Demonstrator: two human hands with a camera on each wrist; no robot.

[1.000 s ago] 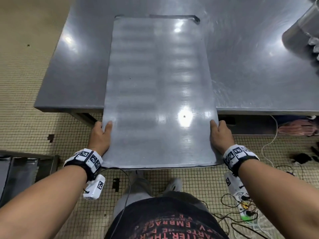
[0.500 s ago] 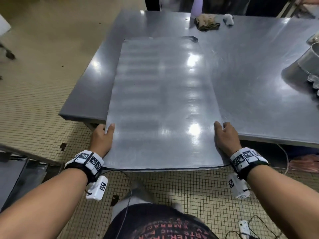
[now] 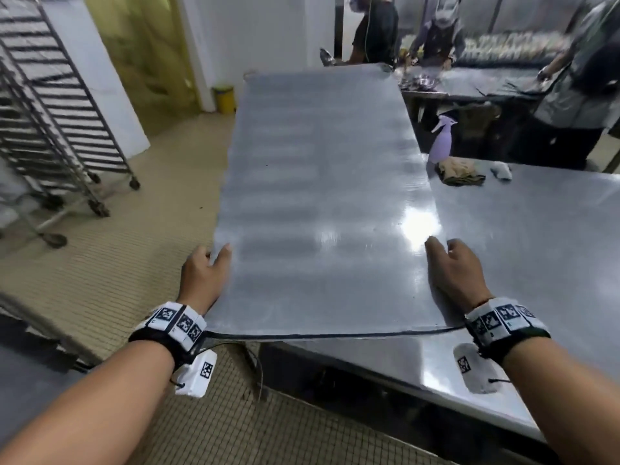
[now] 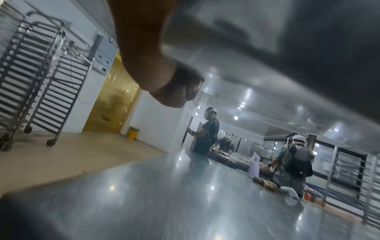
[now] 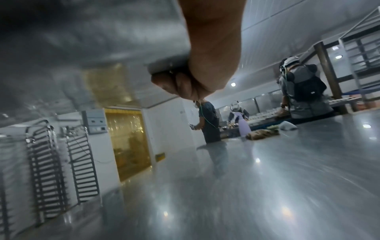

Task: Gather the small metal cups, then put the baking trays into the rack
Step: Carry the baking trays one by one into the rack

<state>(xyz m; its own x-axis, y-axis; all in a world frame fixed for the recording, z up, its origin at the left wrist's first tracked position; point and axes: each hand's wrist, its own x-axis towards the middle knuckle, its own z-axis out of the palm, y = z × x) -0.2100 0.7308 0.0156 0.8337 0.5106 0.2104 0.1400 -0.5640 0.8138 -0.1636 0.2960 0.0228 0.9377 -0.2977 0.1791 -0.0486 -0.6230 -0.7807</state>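
- Head view: left hand (image 3: 204, 276) grips the tray (image 3: 322, 203) at its left long edge, thumb on top, fingers hidden under. Right hand (image 3: 454, 273) grips the right long edge the same way.
- Tray is flat, held between both hands above the table (image 3: 536, 246), its left part out over the floor, far end tipped a bit up.
- Rack (image 3: 57, 122) stands on wheels at far left, well apart from the tray.
- Purple spray bottle (image 3: 441, 142), brown cloth (image 3: 459, 171) and a small white thing sit on the table's far side, just past the tray's right edge.
- Other people work at a counter in the back; blurred.
- Left wrist view: left hand (image 4: 156, 68) seen from below, fingers (image 4: 180, 91) curled under the tray (image 4: 257, 53) edge. Table (image 4: 164, 194) below, rack (image 4: 37, 84) left, yellow bin (image 4: 133, 133) by the wall.
- Right wrist view: right hand (image 5: 205, 68) clamps the tray (image 5: 92, 40) rim, fingers (image 5: 176, 84) wrapped beneath. Table (image 5: 267, 178) underneath, bottle (image 5: 243, 125) and cloth (image 5: 262, 134) far off, rack (image 5: 51, 162) left.
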